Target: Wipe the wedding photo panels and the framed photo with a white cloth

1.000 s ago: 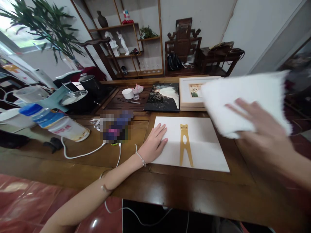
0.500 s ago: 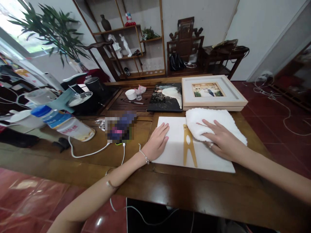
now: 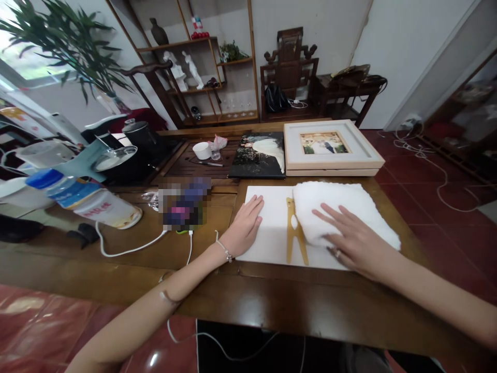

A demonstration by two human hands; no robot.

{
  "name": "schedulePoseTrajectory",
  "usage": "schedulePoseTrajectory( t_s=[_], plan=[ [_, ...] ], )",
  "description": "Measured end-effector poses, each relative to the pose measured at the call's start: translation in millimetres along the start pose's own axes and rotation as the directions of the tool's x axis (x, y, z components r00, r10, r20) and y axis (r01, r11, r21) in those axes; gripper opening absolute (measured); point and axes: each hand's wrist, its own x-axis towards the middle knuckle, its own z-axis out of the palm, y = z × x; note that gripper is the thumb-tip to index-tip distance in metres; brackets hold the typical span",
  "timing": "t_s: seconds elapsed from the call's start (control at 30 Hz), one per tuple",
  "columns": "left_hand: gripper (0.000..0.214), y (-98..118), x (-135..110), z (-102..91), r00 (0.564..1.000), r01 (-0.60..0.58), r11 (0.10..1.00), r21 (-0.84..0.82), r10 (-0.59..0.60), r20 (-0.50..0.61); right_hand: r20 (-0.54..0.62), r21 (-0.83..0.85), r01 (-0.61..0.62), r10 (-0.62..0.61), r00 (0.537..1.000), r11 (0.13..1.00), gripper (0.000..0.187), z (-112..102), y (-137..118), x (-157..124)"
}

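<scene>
So I've got both hands down on this white board (image 3: 269,223) at the near side of the table (image 3: 240,298). Left hand (image 3: 245,226) is flat on the board's left edge, fingers relaxed, nothing in it. Right hand (image 3: 359,246) is spread out on top of a fluffy white cloth (image 3: 351,199), not clenched at all; can't tell if a finger or two is tucked under the near edge.

How far along? Halfway-ish, I'd guess, but don't quote me. The cloth is down and laid out fairly flat over the right part of the board, spilling past its right edge, so that bit counts as done. The left part isn't covered, and the yellow two-legged shape (image 3: 290,235) is only partly hidden: cloth over some of its upper right, legs showing. No clue whether it's printed or loose. No idea what the board looks like under the cloth either.

Other stuff doesn't look part of it: framed picture (image 3: 373,147) just beyond the cloth on the far right, dark photo panel (image 3: 243,158) left of that, plastic bottle (image 3: 99,204) well off to my left.
</scene>
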Motion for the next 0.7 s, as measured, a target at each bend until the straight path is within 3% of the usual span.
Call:
schedulePoseTrajectory(
  t_s=[0.13,0.23,0.37,0.57,0.7],
  plan=[
    [0.046,1,0,0.6,1.000,0.009,1.000,0.021,-0.009,0.009,-0.012,0.049,0.007,-0.007,1.000,0.999,0.016,-9,-45,-28],
    [0.046,1,0,0.4,1.000,0.022,1.000,0.021,-0.022,0.021,-0.013,0.080,0.044,-0.043,0.999,0.996,0.014,-13,-55,-36],
    [0.046,1,0,-0.4,0.999,0.028,1.000,0.005,-0.028,0.027,-0.014,0.078,0.074,-0.073,0.997,0.994,0.027,-14,-26,-21],
    [0.047,1,0,-2.5,0.999,0.017,1.000,0.005,-0.017,0.046,-0.031,0.050,0.020,-0.019,0.999,0.999,0.024,-4,42,25],
    [0.047,1,0,-2.9,0.999,0.014,1.000,0.013,-0.014,0.041,-0.069,0.048,-0.060,0.063,0.996,0.997,0.024,6,49,35]
  ],
)
